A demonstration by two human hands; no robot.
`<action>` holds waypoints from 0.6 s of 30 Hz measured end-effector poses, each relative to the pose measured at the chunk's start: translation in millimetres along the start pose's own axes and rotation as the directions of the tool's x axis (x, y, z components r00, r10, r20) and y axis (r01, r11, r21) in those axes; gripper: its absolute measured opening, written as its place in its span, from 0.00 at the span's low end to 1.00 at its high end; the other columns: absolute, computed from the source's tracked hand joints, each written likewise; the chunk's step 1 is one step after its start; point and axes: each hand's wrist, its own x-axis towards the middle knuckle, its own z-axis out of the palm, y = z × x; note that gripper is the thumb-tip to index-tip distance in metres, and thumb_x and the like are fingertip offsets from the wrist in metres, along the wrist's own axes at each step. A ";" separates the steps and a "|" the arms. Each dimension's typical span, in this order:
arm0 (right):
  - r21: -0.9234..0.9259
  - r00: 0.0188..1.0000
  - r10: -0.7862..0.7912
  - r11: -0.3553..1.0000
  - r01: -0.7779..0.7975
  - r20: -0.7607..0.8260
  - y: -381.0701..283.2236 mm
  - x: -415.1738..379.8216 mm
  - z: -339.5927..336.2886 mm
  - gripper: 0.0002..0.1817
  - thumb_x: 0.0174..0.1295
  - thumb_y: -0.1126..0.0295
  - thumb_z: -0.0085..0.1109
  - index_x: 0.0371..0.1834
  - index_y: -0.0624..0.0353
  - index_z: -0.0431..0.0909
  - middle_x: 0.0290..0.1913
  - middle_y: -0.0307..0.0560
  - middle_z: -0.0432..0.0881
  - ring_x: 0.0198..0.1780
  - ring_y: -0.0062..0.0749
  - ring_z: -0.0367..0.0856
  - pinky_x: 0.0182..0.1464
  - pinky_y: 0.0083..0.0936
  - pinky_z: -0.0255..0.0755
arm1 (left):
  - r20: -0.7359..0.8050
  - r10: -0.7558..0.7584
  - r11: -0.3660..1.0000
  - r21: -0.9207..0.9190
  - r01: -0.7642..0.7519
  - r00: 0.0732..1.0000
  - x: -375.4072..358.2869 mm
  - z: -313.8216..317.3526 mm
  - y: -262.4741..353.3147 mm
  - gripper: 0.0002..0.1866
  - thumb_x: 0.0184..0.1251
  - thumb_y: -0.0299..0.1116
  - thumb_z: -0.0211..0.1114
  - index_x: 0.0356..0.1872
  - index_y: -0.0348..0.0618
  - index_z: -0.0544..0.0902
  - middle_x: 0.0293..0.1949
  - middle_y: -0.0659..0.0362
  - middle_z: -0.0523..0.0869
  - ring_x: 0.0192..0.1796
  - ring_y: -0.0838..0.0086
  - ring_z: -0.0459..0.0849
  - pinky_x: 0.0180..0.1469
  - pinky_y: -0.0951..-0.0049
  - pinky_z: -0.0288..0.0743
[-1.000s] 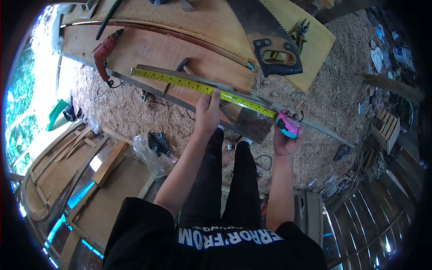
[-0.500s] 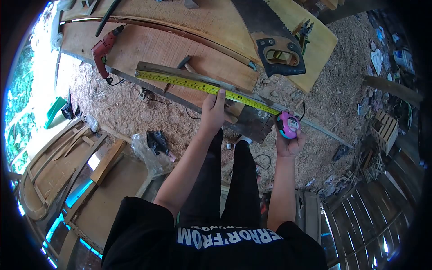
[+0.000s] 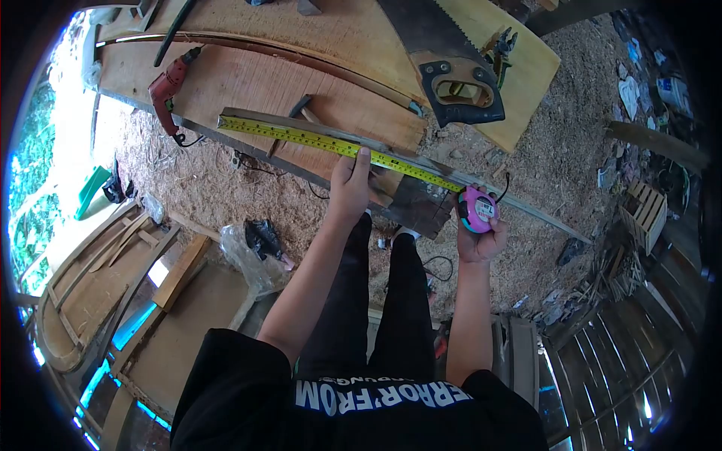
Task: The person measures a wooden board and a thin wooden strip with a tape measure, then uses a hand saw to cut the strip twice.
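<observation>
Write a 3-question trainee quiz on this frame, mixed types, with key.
1. The right hand holds: (a) a dark-headed hammer with a wooden handle; (b) a rounded pink-and-teal tape-measure case; (c) green-handled metal pliers.
2. True or false: neither hand touches the red pistol-shaped power drill.
3. Fill in: the left hand has its thumb on the long, flat, yellow ____.

Key: 1. b; 2. true; 3. tape blade.
</observation>
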 end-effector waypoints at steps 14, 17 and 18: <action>-0.217 0.983 -0.070 0.976 0.032 -0.171 8.4 9.0 -0.9 0.30 0.58 0.74 0.58 0.68 0.61 0.74 0.65 0.57 0.80 0.70 0.53 0.77 0.76 0.56 0.67 | -0.015 -0.088 0.993 0.074 0.089 0.996 3.9 0.4 2.2 0.23 0.87 0.46 0.53 0.41 0.35 0.83 0.31 0.59 0.87 0.31 0.81 0.81 0.36 0.78 0.74; -0.345 0.953 -0.053 0.937 -0.056 -0.297 8.6 16.2 -11.6 0.28 0.64 0.76 0.57 0.70 0.63 0.72 0.62 0.54 0.81 0.64 0.47 0.82 0.69 0.46 0.76 | -0.038 -0.129 0.970 0.204 0.134 0.991 3.1 -3.2 11.6 0.28 0.87 0.47 0.52 0.32 0.34 0.85 0.24 0.59 0.86 0.25 0.77 0.84 0.28 0.76 0.75; -0.386 0.945 -0.049 0.918 -0.084 -0.323 9.3 16.7 -3.7 0.23 0.69 0.75 0.57 0.67 0.63 0.72 0.60 0.52 0.82 0.60 0.42 0.85 0.61 0.42 0.82 | -0.020 -0.266 0.927 0.270 0.261 0.964 -0.9 0.3 28.6 0.29 0.87 0.47 0.53 0.31 0.32 0.85 0.23 0.58 0.86 0.24 0.76 0.86 0.28 0.76 0.76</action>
